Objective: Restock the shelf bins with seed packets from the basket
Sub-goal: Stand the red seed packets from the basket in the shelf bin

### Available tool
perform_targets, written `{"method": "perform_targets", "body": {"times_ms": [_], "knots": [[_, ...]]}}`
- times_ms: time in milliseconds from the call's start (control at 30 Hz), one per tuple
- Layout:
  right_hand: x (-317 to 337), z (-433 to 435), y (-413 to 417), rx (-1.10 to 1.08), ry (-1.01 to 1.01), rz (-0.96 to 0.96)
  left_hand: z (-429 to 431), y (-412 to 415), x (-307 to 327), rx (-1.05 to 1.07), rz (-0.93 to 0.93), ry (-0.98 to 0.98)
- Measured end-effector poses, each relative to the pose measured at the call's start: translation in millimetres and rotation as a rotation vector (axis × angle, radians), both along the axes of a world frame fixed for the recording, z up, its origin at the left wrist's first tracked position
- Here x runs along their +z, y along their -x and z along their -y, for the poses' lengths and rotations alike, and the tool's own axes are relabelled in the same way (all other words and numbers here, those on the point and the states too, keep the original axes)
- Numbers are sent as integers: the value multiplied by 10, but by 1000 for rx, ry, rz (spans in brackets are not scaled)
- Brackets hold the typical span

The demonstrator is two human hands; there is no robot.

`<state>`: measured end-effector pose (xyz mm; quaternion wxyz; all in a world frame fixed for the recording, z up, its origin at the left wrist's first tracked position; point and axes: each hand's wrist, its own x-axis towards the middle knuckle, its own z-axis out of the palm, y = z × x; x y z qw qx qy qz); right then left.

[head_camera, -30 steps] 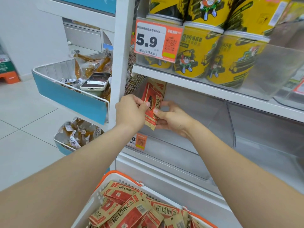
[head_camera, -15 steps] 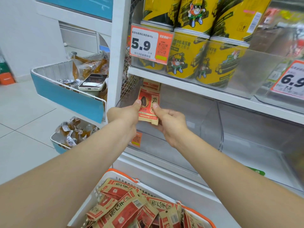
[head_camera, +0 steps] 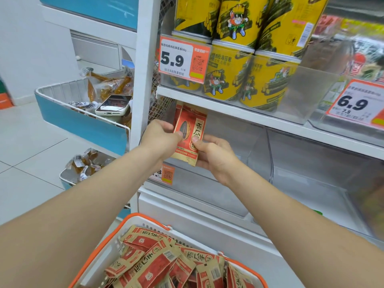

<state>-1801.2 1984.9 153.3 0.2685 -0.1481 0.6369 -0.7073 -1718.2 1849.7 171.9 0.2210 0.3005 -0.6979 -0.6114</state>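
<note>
Seed packet [head_camera: 190, 134] is being held upright, face toward me, so it should stand readable in the shelf bin [head_camera: 239, 132] just beyond my hands. My left hand [head_camera: 161, 136] is pinching its left edge, my right hand [head_camera: 214, 154] its lower right. The basket [head_camera: 108, 252] is sitting below my wrists.

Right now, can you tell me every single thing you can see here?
clear bins: two, see-through, lower shelf
held packet: one in front, maybe another behind, red and tan, at the left clear bin
basket: one, white with orange rim, bottom
basket packets: many, red and tan, in the basket
cans: several, yellow, upper shelf
price tags: three, orange and white, shelf edges
snack bags: several, brown, left wire bins
phone: one, pale, upper wire bin
left hand: pinches held packet
right hand: grips held packet
</note>
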Motion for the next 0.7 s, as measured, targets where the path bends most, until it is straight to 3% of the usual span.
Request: {"method": "perform_targets", "body": {"times_ms": [233, 300, 400, 467, 633, 700], "knots": [[7, 38, 83, 211, -143, -141, 99, -59, 9, -59, -101, -223], [-3, 73, 123, 201, -164, -172, 166, -32, -24, -84, -8, 9], [-86, 192, 252, 33, -267, -289, 222, -21, -94, -183, 237, 616], [-189, 300, 378, -102, -373, -401, 246, -31, -142, -310, 339, 837], [-357, 607, 598, -241, -572, -592, 197, -85, -183, -736, 498, 925], [-380, 733, 672, -285, -588, -601, 173, -92, -176, -807, 553, 919]]}}
